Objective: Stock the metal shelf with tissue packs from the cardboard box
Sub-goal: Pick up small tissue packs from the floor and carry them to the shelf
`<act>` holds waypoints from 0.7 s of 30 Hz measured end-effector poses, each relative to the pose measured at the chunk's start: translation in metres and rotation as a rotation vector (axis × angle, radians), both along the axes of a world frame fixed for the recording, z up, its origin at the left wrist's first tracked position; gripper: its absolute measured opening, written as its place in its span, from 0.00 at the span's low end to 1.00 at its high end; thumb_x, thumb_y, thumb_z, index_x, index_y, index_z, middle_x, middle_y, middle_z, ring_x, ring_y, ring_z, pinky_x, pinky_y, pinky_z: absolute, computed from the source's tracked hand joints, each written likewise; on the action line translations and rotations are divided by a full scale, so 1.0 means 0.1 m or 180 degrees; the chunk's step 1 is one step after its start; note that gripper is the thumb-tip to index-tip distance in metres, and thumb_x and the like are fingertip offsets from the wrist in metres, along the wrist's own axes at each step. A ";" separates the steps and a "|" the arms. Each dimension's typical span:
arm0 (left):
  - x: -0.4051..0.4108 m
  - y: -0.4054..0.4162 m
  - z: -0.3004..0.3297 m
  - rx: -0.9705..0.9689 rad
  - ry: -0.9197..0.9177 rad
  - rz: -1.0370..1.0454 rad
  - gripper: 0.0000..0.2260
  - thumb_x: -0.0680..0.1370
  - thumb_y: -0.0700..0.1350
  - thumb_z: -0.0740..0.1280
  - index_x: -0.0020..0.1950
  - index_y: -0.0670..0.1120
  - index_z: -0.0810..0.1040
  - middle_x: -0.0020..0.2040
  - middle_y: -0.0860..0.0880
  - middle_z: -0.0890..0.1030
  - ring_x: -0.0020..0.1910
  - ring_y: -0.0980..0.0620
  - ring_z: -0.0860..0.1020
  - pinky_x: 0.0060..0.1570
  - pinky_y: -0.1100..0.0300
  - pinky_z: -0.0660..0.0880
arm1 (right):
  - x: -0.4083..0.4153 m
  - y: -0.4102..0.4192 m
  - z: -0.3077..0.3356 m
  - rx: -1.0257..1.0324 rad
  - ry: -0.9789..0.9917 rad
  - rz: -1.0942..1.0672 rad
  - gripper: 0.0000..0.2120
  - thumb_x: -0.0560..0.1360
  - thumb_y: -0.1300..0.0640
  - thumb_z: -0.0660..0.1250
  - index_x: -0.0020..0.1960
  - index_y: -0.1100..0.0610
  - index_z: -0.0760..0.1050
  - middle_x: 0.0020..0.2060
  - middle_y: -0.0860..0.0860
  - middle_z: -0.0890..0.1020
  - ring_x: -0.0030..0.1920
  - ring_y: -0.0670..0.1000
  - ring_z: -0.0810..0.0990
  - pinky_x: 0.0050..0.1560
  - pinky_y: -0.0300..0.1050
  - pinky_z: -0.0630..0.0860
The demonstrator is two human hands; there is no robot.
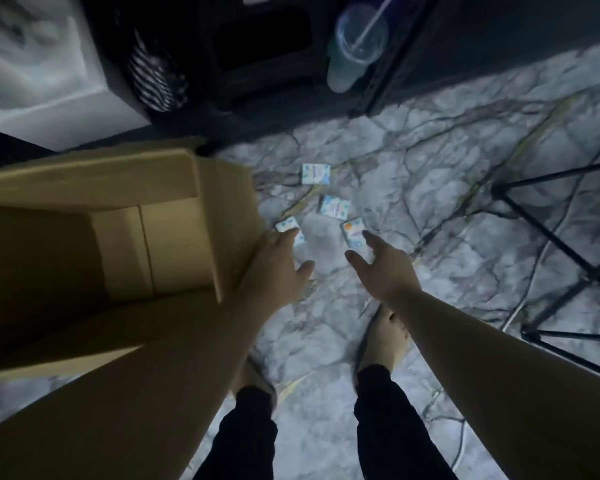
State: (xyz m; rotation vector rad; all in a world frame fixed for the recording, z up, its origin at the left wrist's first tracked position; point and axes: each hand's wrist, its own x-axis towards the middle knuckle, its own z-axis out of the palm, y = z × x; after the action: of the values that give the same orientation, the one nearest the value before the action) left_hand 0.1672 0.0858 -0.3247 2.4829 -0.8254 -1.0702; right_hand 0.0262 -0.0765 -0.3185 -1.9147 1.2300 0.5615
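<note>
Several small tissue packs lie on the marble floor to the right of the open cardboard box, whose visible inside looks empty. My left hand reaches down with fingers spread over the nearest left pack. My right hand hovers open over a pack with an orange mark. Two more packs lie farther out: one in the middle, one beyond it. Neither hand grips anything. A dark metal shelf frame stands at the back.
A plastic cup with a straw sits by the shelf upright. A black folding metal stand is at the right, with cables on the floor. A white block is at top left. My feet stand below my hands.
</note>
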 end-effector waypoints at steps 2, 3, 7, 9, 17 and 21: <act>-0.06 -0.09 -0.40 0.0190 -0.0125 0.0183 0.33 0.74 0.58 0.72 0.76 0.45 0.72 0.69 0.38 0.77 0.68 0.38 0.75 0.68 0.46 0.72 | 0.00 -0.13 -0.31 -0.0096 -0.0008 0.0138 0.33 0.80 0.39 0.66 0.82 0.49 0.63 0.75 0.54 0.74 0.74 0.57 0.71 0.69 0.47 0.69; -0.08 -0.14 -0.61 0.0268 -0.0186 0.0293 0.34 0.73 0.61 0.70 0.75 0.46 0.72 0.69 0.40 0.77 0.68 0.39 0.75 0.68 0.45 0.73 | -0.01 -0.18 -0.48 -0.0147 -0.0034 0.0196 0.34 0.80 0.40 0.66 0.82 0.49 0.63 0.75 0.54 0.74 0.75 0.57 0.71 0.70 0.47 0.69; -0.16 -0.31 -1.32 0.0443 -0.0088 0.0828 0.34 0.77 0.56 0.73 0.79 0.44 0.67 0.75 0.40 0.72 0.74 0.41 0.70 0.73 0.50 0.67 | -0.07 -0.31 -1.17 -0.0268 -0.0113 0.0280 0.36 0.79 0.40 0.68 0.82 0.51 0.62 0.77 0.53 0.72 0.77 0.56 0.68 0.73 0.50 0.67; -0.15 -0.35 -1.66 0.0413 0.0090 0.1272 0.36 0.76 0.54 0.74 0.79 0.44 0.65 0.74 0.40 0.72 0.74 0.39 0.70 0.72 0.51 0.68 | -0.08 -0.33 -1.51 -0.0338 -0.0146 0.0307 0.37 0.78 0.41 0.70 0.82 0.51 0.62 0.75 0.54 0.72 0.76 0.57 0.68 0.71 0.52 0.69; -0.12 -0.48 -2.34 0.0494 -0.0411 0.1632 0.37 0.71 0.57 0.78 0.74 0.47 0.67 0.72 0.37 0.70 0.69 0.36 0.71 0.62 0.50 0.71 | 0.00 -0.31 -2.22 -0.0681 -0.0166 0.0330 0.28 0.73 0.50 0.72 0.71 0.47 0.69 0.64 0.54 0.71 0.66 0.60 0.70 0.54 0.56 0.77; -0.13 -0.56 -2.11 0.0190 -0.0145 0.1802 0.31 0.70 0.47 0.78 0.69 0.46 0.69 0.66 0.40 0.76 0.64 0.40 0.76 0.53 0.57 0.72 | -0.04 -0.34 -2.03 -0.0561 -0.0197 0.0215 0.33 0.71 0.54 0.72 0.74 0.49 0.67 0.64 0.55 0.71 0.66 0.61 0.71 0.52 0.55 0.76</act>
State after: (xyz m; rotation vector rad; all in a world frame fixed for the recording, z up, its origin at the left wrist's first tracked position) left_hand 0.1540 0.0297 -0.5359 2.5570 -0.0746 -0.8397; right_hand 0.0218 -0.1105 -0.5216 -2.1114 1.2129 0.4374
